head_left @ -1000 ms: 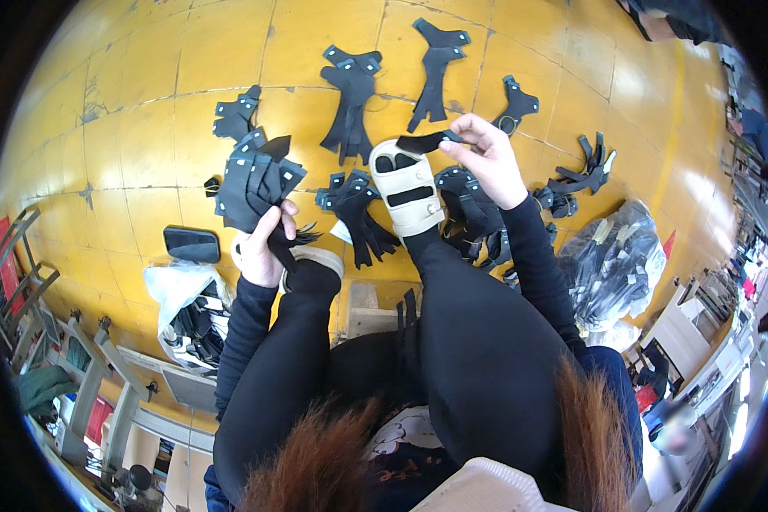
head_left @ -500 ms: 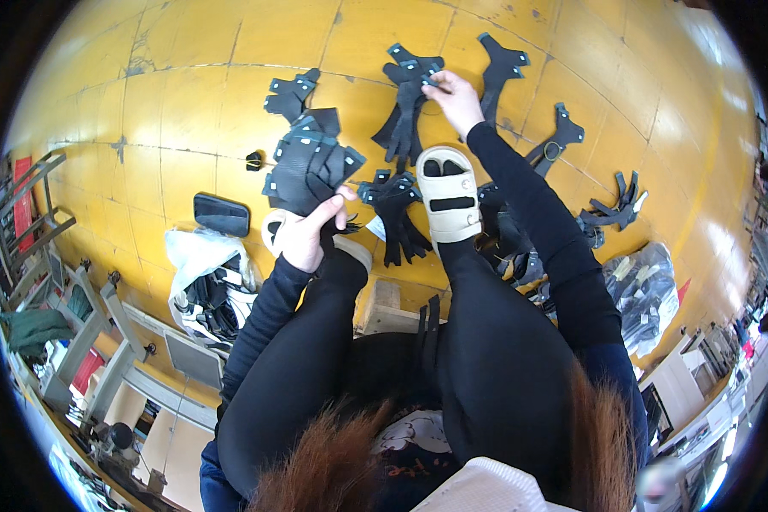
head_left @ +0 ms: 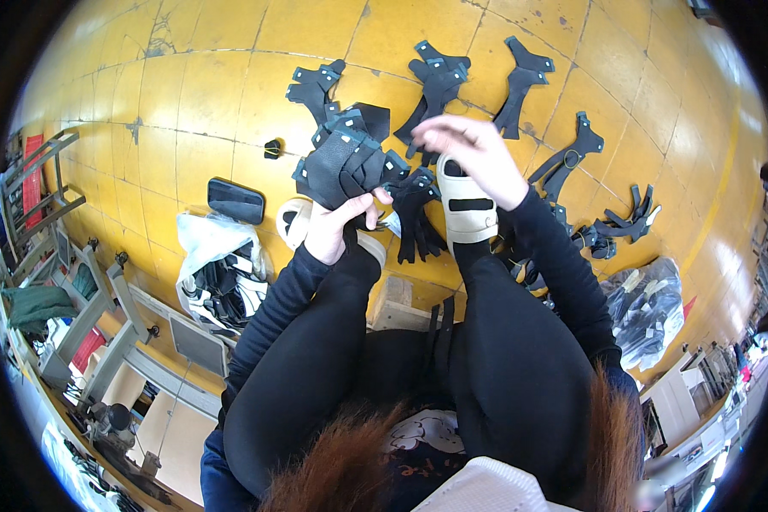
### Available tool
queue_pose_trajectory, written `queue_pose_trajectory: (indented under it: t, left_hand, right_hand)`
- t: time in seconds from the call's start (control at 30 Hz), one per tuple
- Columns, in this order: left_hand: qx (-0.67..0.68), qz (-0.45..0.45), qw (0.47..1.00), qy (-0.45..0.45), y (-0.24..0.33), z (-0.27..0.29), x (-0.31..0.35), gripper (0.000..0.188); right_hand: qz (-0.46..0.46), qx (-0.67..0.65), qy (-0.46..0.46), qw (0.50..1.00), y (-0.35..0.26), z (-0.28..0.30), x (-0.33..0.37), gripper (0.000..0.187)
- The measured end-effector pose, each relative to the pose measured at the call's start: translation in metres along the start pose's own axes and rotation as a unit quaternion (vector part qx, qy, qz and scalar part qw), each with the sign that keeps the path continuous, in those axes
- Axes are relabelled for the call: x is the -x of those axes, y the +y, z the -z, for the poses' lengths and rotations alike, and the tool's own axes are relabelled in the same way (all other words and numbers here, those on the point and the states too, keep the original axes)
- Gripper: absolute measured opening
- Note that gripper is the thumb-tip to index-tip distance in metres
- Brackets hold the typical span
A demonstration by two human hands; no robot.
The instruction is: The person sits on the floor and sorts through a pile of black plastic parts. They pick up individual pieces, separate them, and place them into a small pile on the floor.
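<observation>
My left hand [head_left: 340,225] grips a fanned bundle of black leather strap pieces [head_left: 337,166], thumb on top, above my left foot. Small teal-edged tabs with pale marks show at the ends of the pieces. My right hand [head_left: 482,155] is stretched out to the right of the bundle, over the toe of my right sandal [head_left: 469,224]. Its fingers are extended, slightly smeared, and I see nothing in them. Just beyond its fingertips lies a pile of similar black pieces [head_left: 439,84] on the yellow floor. Another black pile [head_left: 416,218] rests between my feet.
More black pieces lie at the far right [head_left: 520,85], at the right [head_left: 576,149] and beyond the bundle [head_left: 314,85]. A flat black case [head_left: 236,200] and an open plastic bag [head_left: 205,243] sit left. Another filled plastic bag [head_left: 644,311] stands right. Metal frames [head_left: 38,200] line the left.
My right hand has drawn back from the far middle pile toward me, and its fingers have spread. My left hand keeps hold of the bundle. The whole view has shifted slightly.
</observation>
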State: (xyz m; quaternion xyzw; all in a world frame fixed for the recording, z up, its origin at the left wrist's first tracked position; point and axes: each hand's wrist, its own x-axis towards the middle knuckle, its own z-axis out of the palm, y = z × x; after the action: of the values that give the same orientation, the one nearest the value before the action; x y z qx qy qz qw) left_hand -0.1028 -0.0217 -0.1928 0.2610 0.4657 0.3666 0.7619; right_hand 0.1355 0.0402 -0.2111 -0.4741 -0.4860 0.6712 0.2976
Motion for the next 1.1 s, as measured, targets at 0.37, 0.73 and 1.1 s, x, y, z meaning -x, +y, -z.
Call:
queue_pose_trajectory:
  t: [0.37, 0.73, 1.1]
  left_hand:
    - [-0.056, -0.015, 0.995, 0.076, 0.004, -0.015, -0.003, 0.027]
    - [0.061, -0.021, 0.985, 0.162, -0.024, 0.008, 0.001, 0.046]
    - [0.086, 0.042, 0.982, 0.162, -0.016, 0.013, -0.002, 0.028]
  right_hand:
    - [0.133, -0.015, 0.03, 0.991, -0.02, -0.032, 0.021, 0.01]
    - [0.21, 0.059, -0.001, 0.976, -0.002, -0.037, 0.03, 0.013]
    - [0.274, 0.102, -0.003, 0.956, 0.006, -0.035, 0.034, 0.014]
